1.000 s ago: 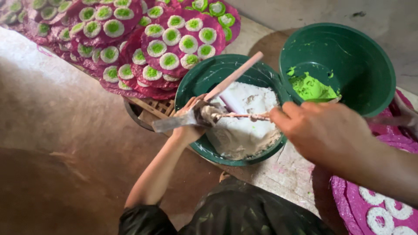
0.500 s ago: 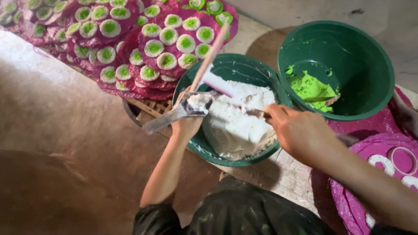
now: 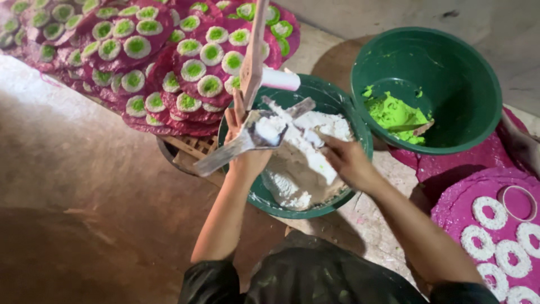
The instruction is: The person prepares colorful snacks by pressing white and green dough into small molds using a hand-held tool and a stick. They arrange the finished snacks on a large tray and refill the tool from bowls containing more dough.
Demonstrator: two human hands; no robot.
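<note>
Over the green basin (image 3: 360, 141) the left hand (image 3: 244, 152) is closed around a flat metal scraper (image 3: 233, 147), its dull grey blade tilted down to the left and its upper end loaded with a clump of white paste (image 3: 271, 128). The same hand also seems to steady a long pale wooden stick (image 3: 253, 53) that rises almost upright out of view (whether the fingers truly grip it I cannot tell). The right hand (image 3: 349, 160) is closed on a second narrow blade (image 3: 301, 132), smeared white, which lies across the scraper and touches the paste on it.

The paste looks thick and chalky, piled in rough lumps inside the basin, with streaks dragged up the plastic wall. The basin is round, smooth and dark green, standing on a stained, gritty surface.

Just to the right stands a larger green bucket (image 3: 467, 73), deep and round, with bright lime-green paste (image 3: 394, 115) clotted at the bottom.

Behind the basin, overlapping round magenta trays (image 3: 163, 121) carry rows of small discs, white rings with green middles. At the lower right another magenta tray (image 3: 450, 208) bears plain white rings. A dark sleeve (image 3: 315, 278) fills the bottom edge.
</note>
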